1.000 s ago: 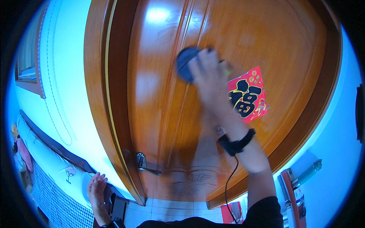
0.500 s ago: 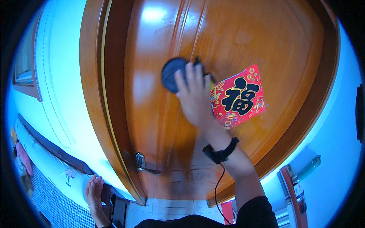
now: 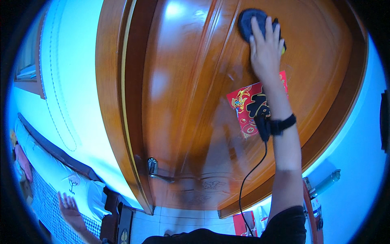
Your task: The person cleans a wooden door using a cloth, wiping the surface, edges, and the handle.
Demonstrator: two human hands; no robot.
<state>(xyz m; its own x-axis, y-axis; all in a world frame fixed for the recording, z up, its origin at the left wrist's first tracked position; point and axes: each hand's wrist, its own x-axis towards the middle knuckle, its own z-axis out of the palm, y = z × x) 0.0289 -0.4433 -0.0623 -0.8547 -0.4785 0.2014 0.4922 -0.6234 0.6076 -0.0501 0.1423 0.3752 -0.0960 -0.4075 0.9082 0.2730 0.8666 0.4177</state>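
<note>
Brown wood door (image 3: 187, 101) takes up most of the view. Bed (image 3: 44, 203) lower left; left hand (image 3: 72, 211) in front of it, empty, fingers apart. Red paper sign (image 3: 243, 103) is on the door, partly behind the right forearm. Dark round pad (image 3: 245, 26) sits up high, above the sign — right hand (image 3: 266, 57) grips it, fingers spread over it, apparently pressed to the door. Coverage so far: surface doesn't show it, can't call what's left. Only likely container — green bottle-like cylinder (image 3: 326, 184), far right; contents not visible.
</note>
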